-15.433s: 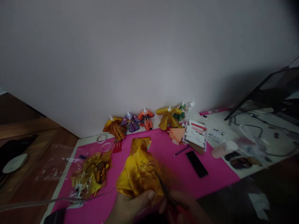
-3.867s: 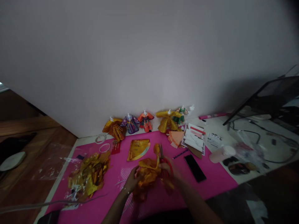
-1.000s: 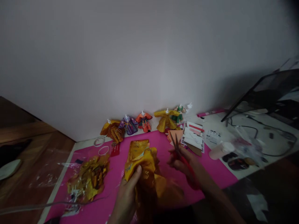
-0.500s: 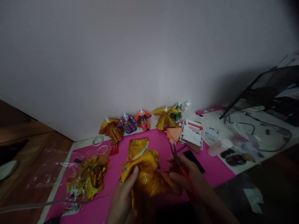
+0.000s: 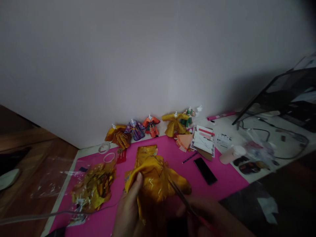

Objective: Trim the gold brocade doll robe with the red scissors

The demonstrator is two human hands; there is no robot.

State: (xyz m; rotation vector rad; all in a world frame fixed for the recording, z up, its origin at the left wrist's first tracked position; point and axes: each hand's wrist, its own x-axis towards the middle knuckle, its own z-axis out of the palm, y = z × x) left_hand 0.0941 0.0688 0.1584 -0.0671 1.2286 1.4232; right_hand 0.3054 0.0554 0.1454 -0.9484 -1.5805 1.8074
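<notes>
Left hand (image 5: pixel 128 207) has the yellow cloth (image 5: pixel 153 189) pinched, thumb on top, other fingers out of sight underneath. Cloth is bunched up and held over the near-middle of the pink mat (image 5: pixel 170 146), loose end draping toward the person. Right hand (image 5: pixel 209 214) is wrapped round the red handles of the scissors (image 5: pixel 181 196); hand is dark and a bit blurred, so can't tell exactly how each finger sits. Blades angle up and left, tips at the right part of the cloth. Can't tell if they're biting in or just over it.

A flat yellow piece (image 5: pixel 145 150) lies just beyond, partly hidden by the cloth. Left on the mat: scrap pile (image 5: pixel 98 184), clear plastic (image 5: pixel 53 177) beside it. Right: phone (image 5: pixel 205 171), dark stick (image 5: pixel 190 157) near it, peach piece (image 5: pixel 185 142) next to the papers (image 5: pixel 202 141). Bottle (image 5: pixel 232 154) stands by the mat's right edge. Along the wall, five little outfits: brown-gold (image 5: pixel 119 136), purple (image 5: pixel 134 129), red-orange (image 5: pixel 151 125), gold (image 5: pixel 174 125), green (image 5: pixel 189 115).
</notes>
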